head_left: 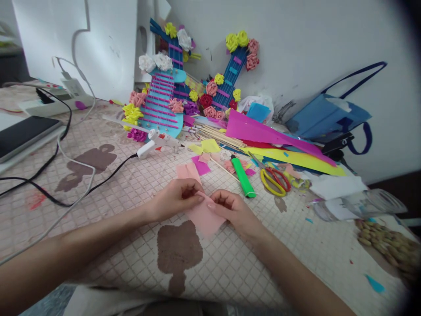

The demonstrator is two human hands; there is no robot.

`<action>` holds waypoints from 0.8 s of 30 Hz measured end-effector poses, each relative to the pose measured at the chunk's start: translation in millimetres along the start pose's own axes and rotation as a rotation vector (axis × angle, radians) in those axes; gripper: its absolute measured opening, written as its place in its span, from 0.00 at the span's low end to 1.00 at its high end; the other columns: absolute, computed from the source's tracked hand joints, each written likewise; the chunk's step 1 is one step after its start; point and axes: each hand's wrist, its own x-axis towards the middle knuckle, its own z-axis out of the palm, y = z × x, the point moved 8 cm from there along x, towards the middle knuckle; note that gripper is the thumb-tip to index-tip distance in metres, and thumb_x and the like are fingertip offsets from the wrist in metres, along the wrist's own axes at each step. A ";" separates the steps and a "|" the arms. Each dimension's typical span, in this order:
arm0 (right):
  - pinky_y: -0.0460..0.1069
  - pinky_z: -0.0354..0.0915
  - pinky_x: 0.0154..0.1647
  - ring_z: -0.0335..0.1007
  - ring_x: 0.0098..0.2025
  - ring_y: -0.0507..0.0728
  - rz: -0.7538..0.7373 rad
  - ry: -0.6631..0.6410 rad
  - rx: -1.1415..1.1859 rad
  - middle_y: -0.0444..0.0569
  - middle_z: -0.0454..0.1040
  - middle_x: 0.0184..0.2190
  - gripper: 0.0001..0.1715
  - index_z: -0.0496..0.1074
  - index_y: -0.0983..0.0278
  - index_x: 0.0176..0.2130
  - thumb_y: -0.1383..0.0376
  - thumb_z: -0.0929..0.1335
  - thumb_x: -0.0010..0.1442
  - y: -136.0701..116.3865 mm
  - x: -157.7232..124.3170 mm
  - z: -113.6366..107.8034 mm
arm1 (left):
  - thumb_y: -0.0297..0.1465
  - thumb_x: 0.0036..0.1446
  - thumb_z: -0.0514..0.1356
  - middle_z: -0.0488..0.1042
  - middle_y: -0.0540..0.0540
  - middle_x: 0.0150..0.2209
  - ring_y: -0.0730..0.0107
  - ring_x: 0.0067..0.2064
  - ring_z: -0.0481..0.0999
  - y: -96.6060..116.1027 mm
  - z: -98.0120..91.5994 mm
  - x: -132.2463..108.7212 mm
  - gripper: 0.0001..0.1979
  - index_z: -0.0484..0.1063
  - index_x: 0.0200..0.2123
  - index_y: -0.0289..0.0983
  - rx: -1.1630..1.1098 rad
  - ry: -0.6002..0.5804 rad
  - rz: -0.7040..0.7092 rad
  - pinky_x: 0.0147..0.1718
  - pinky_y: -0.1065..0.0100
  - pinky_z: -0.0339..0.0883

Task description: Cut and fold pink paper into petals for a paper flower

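We pinched one pale pink paper sheet (205,220) with our left hand (177,198) and right hand (232,210); beyond it lay one green plastic marker (243,177) and one blue cloth bag (324,116), contents unseen.

You have no text to read here — the pink paper (204,217) is plain, and any marking on the glue gun (158,142) or the green marker (242,177) is too small and blurred to make out.

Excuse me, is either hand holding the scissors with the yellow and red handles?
No, the yellow-and-red-handled scissors lie beside the green marker, while the left hand and right hand pinch a thin pink sheet.
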 end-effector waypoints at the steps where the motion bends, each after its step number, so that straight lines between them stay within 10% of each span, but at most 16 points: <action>1: 0.43 0.52 0.22 0.57 0.24 0.47 -0.005 0.012 -0.009 0.40 0.65 0.24 0.14 0.69 0.64 0.30 0.57 0.73 0.52 0.5 1.0 -1.4 | 0.35 0.54 0.61 0.68 0.51 0.25 0.76 0.27 0.65 0.4 -2.2 1.5 0.10 0.70 0.31 0.33 -0.010 0.025 0.006 0.24 0.74 0.56; 9: 0.44 0.57 0.24 0.58 0.24 0.48 -0.184 0.285 0.072 0.40 0.66 0.24 0.16 0.68 0.63 0.29 0.56 0.74 0.49 -8.1 8.4 -19.2 | 0.35 0.47 0.68 0.76 0.41 0.40 0.65 0.40 0.75 -12.4 11.6 12.8 0.20 0.72 0.43 0.32 -0.567 0.064 -0.292 0.38 0.65 0.68; 14: 0.47 0.61 0.25 0.63 0.23 0.51 -0.319 0.274 -0.271 0.40 0.66 0.21 0.14 0.66 0.62 0.30 0.54 0.69 0.55 -40.9 3.7 -37.5 | 0.34 0.45 0.70 0.77 0.41 0.37 0.65 0.37 0.76 -11.6 14.0 28.4 0.18 0.74 0.38 0.30 -0.607 0.178 -0.288 0.37 0.65 0.69; 20: 0.52 0.62 0.35 0.67 0.32 0.57 -0.367 0.797 -1.073 0.48 0.70 0.28 0.14 0.67 0.62 0.33 0.55 0.68 0.53 -93.6 -26.6 -172.9 | 0.34 0.43 0.71 0.77 0.44 0.35 0.68 0.33 0.76 -8.4 4.1 40.1 0.18 0.74 0.37 0.32 -0.537 0.207 -0.222 0.31 0.69 0.68; 24: 0.51 0.61 0.33 0.66 0.32 0.58 -0.179 0.746 -1.336 0.50 0.70 0.32 0.18 0.64 0.62 0.32 0.54 0.71 0.48 -74.8 -20.3 -224.8 | 0.34 0.44 0.70 0.77 0.44 0.34 0.68 0.33 0.76 -9.1 4.1 40.3 0.17 0.74 0.36 0.32 -0.551 0.186 -0.230 0.31 0.69 0.68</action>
